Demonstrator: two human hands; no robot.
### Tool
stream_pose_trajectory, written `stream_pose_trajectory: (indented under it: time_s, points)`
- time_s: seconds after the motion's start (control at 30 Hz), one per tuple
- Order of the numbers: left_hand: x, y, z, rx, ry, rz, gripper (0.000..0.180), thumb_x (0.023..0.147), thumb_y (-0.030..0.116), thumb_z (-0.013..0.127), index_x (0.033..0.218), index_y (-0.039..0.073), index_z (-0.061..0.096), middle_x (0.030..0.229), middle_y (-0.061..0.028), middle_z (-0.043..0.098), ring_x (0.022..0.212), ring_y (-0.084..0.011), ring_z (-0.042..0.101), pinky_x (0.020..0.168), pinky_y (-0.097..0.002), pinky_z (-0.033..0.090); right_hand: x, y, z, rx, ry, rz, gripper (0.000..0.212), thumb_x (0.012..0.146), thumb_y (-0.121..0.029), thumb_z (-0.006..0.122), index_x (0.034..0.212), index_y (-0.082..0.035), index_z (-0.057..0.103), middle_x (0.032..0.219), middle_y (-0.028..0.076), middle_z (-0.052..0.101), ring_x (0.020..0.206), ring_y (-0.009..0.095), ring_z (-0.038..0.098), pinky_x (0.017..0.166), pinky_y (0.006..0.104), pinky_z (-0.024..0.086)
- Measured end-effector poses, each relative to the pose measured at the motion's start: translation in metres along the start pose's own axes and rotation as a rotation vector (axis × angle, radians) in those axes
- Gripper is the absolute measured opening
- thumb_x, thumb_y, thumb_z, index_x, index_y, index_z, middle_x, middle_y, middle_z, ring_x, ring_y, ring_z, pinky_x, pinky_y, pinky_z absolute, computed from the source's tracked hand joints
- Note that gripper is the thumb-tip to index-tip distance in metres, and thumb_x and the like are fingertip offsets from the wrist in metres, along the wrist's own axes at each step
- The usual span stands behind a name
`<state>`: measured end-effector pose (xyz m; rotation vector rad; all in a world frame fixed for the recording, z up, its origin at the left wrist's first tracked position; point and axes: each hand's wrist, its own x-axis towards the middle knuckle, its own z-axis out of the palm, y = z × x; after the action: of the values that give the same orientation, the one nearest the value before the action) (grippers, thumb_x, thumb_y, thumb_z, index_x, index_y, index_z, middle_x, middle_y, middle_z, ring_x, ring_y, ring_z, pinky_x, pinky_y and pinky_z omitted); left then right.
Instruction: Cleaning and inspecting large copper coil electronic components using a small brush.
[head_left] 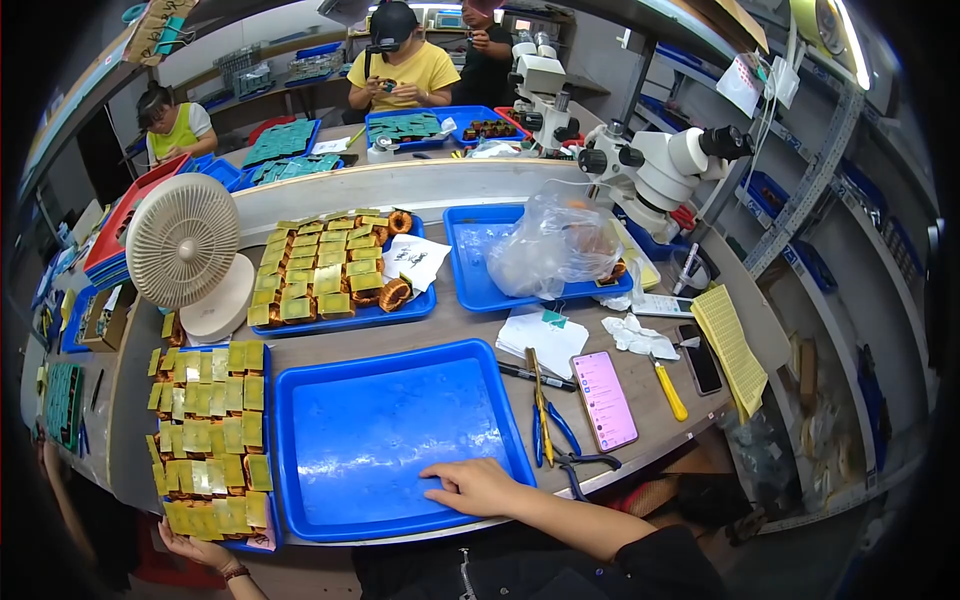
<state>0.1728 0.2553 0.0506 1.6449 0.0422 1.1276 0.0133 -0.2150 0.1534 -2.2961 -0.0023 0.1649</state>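
Observation:
An empty blue tray (385, 425) lies in front of me. My right hand (475, 488) reaches over its near right part, fingers stretched out and apart, holding nothing; whether the fingertips touch the tray floor I cannot tell. To its left, a second blue tray (268, 400) is packed with rows of copper-wound coils topped by yellow-green squares (205, 435). My left hand (195, 548) is at that tray's near left corner, its fingers extended against the edge; part of the hand is hidden under the coils and rim.
Behind stand another tray of coils (320, 265), a blue tray with a plastic bag (550, 250), a white fan (185, 250) and a microscope (665, 165). Pliers (540, 410), a lit phone (604, 400) and a yellow-handled tool (670, 390) lie right. People work beyond the bench.

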Motion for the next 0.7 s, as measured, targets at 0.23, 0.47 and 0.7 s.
stream_pose_trajectory:
  time_s: [0.23, 0.47, 0.7]
  points:
    - [-0.001, 0.001, 0.002, 0.031, -0.005, 0.021, 0.043, 0.085, 0.000, 0.037, 0.128, -0.001, 0.030, 0.126, -0.0157, 0.039, 0.115, -0.0261, 0.041, 0.100, -0.0370, 0.032, -0.001, 0.000, 0.000, -0.004, 0.027, -0.016, 0.030, 0.081, -0.032, 0.058, 0.104, -0.012, 0.058, 0.064, 0.005, 0.059, 0.063, 0.025, 0.059, 0.054, 0.0371, 0.043]
    - [0.000, -0.002, -0.002, 0.002, -0.004, 0.001, 0.050, 0.081, -0.003, 0.033, 0.130, -0.001, 0.027, 0.130, -0.0174, 0.036, 0.120, -0.0274, 0.038, 0.103, -0.0385, 0.029, 0.000, -0.002, 0.000, -0.016, 0.012, 0.005, 0.030, 0.081, -0.032, 0.057, 0.103, -0.013, 0.059, 0.065, 0.004, 0.058, 0.065, 0.024, 0.059, 0.055, 0.0365, 0.044]
    - [-0.002, 0.002, -0.008, 0.046, -0.099, -0.025, 0.060, 0.074, -0.007, 0.029, 0.133, -0.001, 0.024, 0.134, -0.0188, 0.033, 0.125, -0.0282, 0.032, 0.105, -0.0393, 0.024, 0.001, 0.000, 0.000, 0.000, 0.014, 0.008, 0.030, 0.081, -0.032, 0.057, 0.104, -0.013, 0.059, 0.065, 0.004, 0.058, 0.064, 0.024, 0.059, 0.055, 0.0362, 0.044]
